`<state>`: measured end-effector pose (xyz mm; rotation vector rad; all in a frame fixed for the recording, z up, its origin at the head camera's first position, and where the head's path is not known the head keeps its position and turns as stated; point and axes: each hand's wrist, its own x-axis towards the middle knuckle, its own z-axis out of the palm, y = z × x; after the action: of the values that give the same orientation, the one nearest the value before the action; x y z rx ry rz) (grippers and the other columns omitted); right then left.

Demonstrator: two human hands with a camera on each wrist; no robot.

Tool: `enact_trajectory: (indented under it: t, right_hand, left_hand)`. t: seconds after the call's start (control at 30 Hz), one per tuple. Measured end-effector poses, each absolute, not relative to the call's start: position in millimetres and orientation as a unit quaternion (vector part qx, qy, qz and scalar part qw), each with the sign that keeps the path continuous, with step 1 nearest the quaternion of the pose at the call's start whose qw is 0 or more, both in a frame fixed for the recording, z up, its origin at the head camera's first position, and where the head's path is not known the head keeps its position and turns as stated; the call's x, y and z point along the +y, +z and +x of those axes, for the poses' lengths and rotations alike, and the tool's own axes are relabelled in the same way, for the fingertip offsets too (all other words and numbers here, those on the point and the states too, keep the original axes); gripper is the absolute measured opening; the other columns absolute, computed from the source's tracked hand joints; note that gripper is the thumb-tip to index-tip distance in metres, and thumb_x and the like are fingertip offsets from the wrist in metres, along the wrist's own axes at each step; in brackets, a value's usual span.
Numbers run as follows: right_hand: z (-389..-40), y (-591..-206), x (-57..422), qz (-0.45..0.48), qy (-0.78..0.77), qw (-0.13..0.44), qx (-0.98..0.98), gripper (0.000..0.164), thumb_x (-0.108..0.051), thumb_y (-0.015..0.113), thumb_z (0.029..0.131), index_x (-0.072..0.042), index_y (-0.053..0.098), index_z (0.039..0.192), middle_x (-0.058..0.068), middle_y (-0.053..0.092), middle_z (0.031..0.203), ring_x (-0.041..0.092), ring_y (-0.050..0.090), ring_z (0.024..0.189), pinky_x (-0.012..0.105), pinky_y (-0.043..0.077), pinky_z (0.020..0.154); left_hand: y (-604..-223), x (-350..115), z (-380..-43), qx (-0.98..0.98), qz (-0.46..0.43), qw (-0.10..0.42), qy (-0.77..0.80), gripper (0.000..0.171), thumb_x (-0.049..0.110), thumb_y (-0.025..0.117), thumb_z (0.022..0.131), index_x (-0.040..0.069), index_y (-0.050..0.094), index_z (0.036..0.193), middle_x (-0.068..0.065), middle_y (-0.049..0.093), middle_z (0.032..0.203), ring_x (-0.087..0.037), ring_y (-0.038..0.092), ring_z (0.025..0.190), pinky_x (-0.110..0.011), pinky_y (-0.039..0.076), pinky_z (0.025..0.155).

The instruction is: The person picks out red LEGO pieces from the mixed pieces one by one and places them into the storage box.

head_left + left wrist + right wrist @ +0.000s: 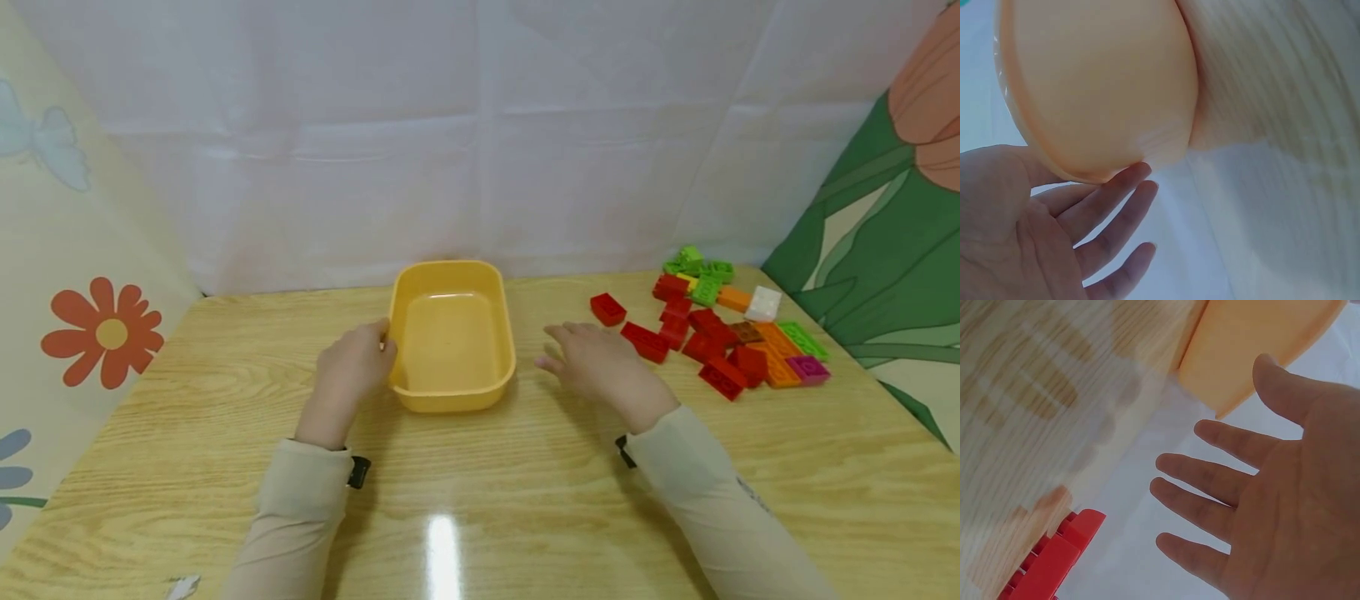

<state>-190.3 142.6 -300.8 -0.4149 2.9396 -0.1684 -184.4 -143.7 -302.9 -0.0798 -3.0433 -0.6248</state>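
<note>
A yellow plastic bin (pixel 452 346) with rounded corners stands on the table, and nothing lies inside it. My left hand (pixel 354 367) pinches its left rim; in the left wrist view the fingers (pixel 1110 206) lie along the outer wall while the thumb's tip is hidden behind the rim. To the right of the bin, apart from it, hovers my right hand (pixel 600 367) with fingers spread and holding nothing. Just beyond that hand are two red toy bricks, one near the back (pixel 607 309) and a longer one (pixel 645 342) partly behind the hand.
A loose group of toy bricks (pixel 705 333) in red, green, orange, white and magenta covers the right part of the wooden table (pixel 480 500). White cloth (pixel 337 167) hangs behind the table's back edge. A small scrap (pixel 182 587) lies at the front left.
</note>
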Motion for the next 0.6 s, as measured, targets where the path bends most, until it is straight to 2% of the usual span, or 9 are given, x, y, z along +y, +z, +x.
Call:
enact_trajectory:
  t: [0.07, 0.13, 0.23, 0.4, 0.6]
  right_hand:
    - [-190, -301, 143, -0.136, -0.06, 0.084, 0.985, 0.061, -0.044, 0.044, 0.095, -0.007, 0.038, 0.143, 0.023, 0.043, 0.146, 0.043, 0.036, 0.131, 0.064, 0.034, 0.107]
    - [-190, -300, 144, -0.131, -0.063, 0.085, 0.986, 0.062, -0.045, 0.045, 0.094, -0.008, 0.038, 0.143, 0.023, 0.043, 0.146, 0.043, 0.036, 0.131, 0.064, 0.034, 0.107]
    - [-190, -298, 146, -0.123, -0.069, 0.087, 0.986, 0.063, -0.046, 0.045, 0.094, -0.007, 0.038, 0.144, 0.023, 0.042, 0.147, 0.043, 0.035, 0.131, 0.064, 0.034, 0.106]
    - [-191, -294, 150, -0.119, -0.081, 0.082, 0.986, 0.063, -0.047, 0.043, 0.094, -0.007, 0.038, 0.143, 0.022, 0.043, 0.146, 0.042, 0.036, 0.131, 0.063, 0.034, 0.107]
    - [-197, -291, 157, -0.117, -0.078, 0.065, 0.988, 0.063, -0.047, 0.044, 0.094, -0.008, 0.04, 0.143, 0.021, 0.047, 0.144, 0.041, 0.04, 0.129, 0.063, 0.036, 0.106]
  left_hand:
    - [-303, -142, -183, -0.973, -0.031, 0.003, -0.227, 0.024, 0.021, 0.044, 0.095, 0.008, 0.061, 0.106, -0.015, 0.07, 0.108, -0.025, 0.062, 0.082, -0.044, 0.053, 0.07]
    - [-305, -139, -183, -0.968, -0.035, -0.011, -0.249, 0.034, 0.022, 0.043, 0.096, 0.009, 0.056, 0.124, -0.015, 0.065, 0.125, -0.028, 0.063, 0.096, -0.051, 0.053, 0.083]
    - [-307, -135, -184, -0.964, -0.034, -0.024, -0.264, 0.046, 0.025, 0.043, 0.096, 0.01, 0.043, 0.14, -0.015, 0.059, 0.134, -0.03, 0.059, 0.11, -0.056, 0.049, 0.093]
    - [-311, -129, -185, -0.957, -0.025, -0.031, -0.288, 0.052, 0.027, 0.043, 0.096, 0.009, 0.035, 0.145, -0.016, 0.057, 0.136, -0.032, 0.056, 0.114, -0.056, 0.048, 0.095]
    - [-318, -123, -190, -0.909, 0.006, -0.052, -0.413, 0.057, 0.026, 0.044, 0.096, 0.006, 0.028, 0.147, -0.022, 0.048, 0.141, -0.034, 0.051, 0.12, -0.052, 0.047, 0.1]
